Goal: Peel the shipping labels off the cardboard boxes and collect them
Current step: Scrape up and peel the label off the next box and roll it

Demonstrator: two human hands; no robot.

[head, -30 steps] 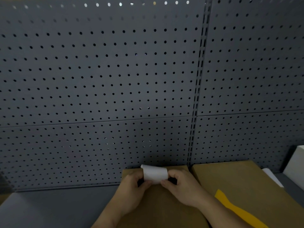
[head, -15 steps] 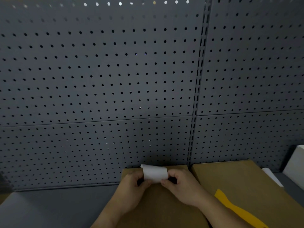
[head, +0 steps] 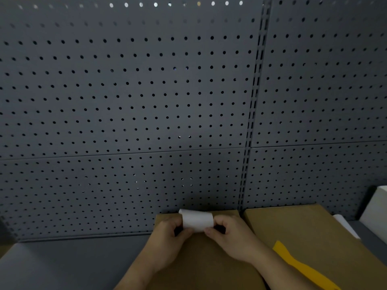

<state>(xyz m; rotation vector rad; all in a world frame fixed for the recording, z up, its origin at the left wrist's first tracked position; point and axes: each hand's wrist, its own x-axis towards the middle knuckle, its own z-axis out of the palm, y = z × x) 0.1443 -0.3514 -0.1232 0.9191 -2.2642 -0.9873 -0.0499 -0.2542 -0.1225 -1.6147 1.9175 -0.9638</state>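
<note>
A white shipping label [head: 196, 220] curls upward between both hands, over the far end of a brown cardboard box [head: 201, 266]. My left hand [head: 167, 241] pinches the label's left edge and my right hand [head: 232, 237] pinches its right edge. I cannot tell whether the label's lower edge still sticks to the box, as the fingers hide it. A second cardboard box [head: 297, 227] lies to the right, touching or nearly touching the first, with a yellow strip [head: 301, 266] lying across its near part.
A dark grey pegboard wall [head: 146, 111] rises right behind the boxes. The boxes rest on a grey surface [head: 69, 264]. White objects [head: 377, 208] stand at the far right edge, beside the second box.
</note>
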